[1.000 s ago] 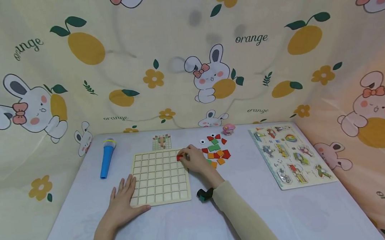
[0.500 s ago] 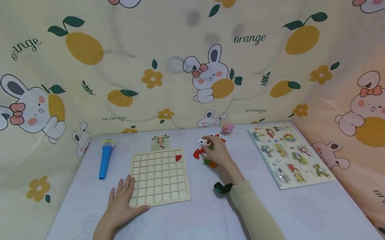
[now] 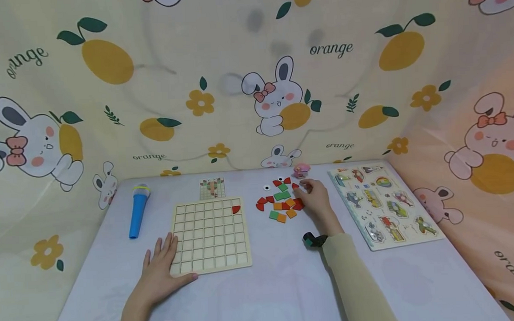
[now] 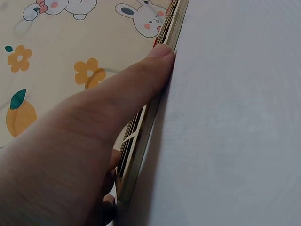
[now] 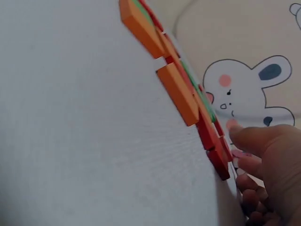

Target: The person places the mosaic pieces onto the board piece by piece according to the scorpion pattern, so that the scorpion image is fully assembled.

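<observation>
In the head view, my left hand rests at the left front corner of a wooden grid board, fingers spread along its side. The thumb lies along the board's front edge in the left wrist view. One red quarter-round tile sits in a cell near the board's top right corner. My right hand is at the right side of a pile of loose tiles, thumb and forefinger apart beside a red tile. Orange tiles and red tiles lie by it in the right wrist view.
A small pattern card lies behind the board. To the left is a blue toy microphone. White eye tiles, green tiles and a pink figurine are at the back. A picture puzzle board lies on the right.
My right hand has left the red tile in the grid and moved right, across the loose tiles to their far side. My left hand stays at the board.
</observation>
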The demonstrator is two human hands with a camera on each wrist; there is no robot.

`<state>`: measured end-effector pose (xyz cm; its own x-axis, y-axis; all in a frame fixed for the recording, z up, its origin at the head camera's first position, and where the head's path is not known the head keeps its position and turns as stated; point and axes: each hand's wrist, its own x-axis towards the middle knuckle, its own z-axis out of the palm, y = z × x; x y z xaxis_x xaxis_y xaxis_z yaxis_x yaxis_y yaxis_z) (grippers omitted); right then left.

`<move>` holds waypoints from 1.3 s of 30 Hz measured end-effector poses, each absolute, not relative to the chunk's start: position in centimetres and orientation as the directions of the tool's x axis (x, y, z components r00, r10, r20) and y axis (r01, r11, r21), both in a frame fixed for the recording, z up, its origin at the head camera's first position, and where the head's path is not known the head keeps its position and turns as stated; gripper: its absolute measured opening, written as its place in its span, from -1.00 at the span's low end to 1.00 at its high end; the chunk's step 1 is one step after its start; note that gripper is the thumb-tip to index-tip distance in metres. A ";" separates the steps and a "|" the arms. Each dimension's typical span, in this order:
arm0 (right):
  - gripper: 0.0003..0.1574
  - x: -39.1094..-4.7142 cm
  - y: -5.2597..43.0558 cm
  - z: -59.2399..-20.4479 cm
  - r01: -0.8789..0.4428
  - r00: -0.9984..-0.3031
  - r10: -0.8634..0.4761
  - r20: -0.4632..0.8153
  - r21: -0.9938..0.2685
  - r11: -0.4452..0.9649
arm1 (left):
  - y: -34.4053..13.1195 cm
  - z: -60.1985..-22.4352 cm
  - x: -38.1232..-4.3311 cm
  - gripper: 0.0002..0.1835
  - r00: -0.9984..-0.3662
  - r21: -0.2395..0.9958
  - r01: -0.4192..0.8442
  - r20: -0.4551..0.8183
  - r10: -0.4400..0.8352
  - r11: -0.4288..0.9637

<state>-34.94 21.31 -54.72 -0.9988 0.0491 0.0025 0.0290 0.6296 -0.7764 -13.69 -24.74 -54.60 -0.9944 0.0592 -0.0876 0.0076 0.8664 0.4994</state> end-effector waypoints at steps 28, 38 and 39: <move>-0.51 -35.3 20.6 -55.0 -0.080 -0.996 -0.045 0.071 -0.633 0.770 | -24.8 -54.5 -13.8 0.48 -0.994 0.502 0.001 -0.095 0.056 0.865; -0.55 -35.2 21.1 -55.5 -0.101 -0.994 -0.060 0.087 -0.631 0.769 | -24.8 -54.5 -13.6 0.48 -0.992 0.509 0.003 -0.110 0.068 0.861; -0.55 -35.2 21.2 -55.5 -0.102 -0.994 -0.062 0.085 -0.639 0.763 | -24.8 -54.5 -13.6 0.48 -0.992 0.511 0.005 -0.107 0.070 0.860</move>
